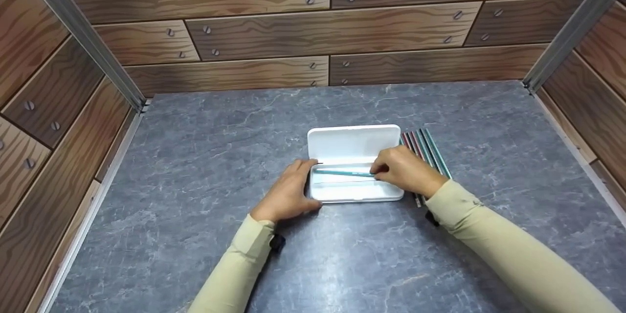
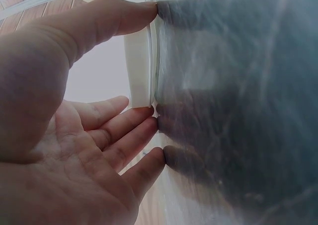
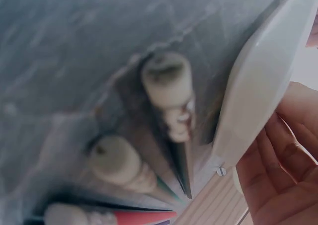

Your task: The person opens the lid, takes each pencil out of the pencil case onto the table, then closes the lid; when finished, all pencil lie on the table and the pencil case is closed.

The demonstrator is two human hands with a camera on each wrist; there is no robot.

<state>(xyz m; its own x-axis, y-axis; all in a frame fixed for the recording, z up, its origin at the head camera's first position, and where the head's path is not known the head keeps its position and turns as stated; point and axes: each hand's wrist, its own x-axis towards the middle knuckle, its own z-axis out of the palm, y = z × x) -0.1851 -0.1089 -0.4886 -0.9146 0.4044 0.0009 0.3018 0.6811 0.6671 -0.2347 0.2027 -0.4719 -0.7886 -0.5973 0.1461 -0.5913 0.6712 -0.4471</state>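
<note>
A white pencil case (image 1: 354, 199) lies with its lid (image 1: 353, 144) raised at the back. My left hand (image 1: 288, 193) holds the case's left end, thumb at the front edge and fingers towards the back corner. In the left wrist view the case wall (image 2: 138, 68) stands between thumb and fingertips. With thumb and fingers, my right hand (image 1: 408, 168) pinches the right end of a teal pencil (image 1: 342, 172) low inside the case. The right wrist view shows that hand (image 3: 283, 160) beyond the case's side wall (image 3: 261, 81), its fingertips hidden there.
Several pencils (image 1: 428, 144), green, red and dark, lie side by side right of the case, partly under my right hand. Their white eraser ends (image 3: 166, 78) show large in the right wrist view. Wood-patterned panels (image 1: 323, 29) enclose the grey marbled table (image 1: 205, 142) on three sides.
</note>
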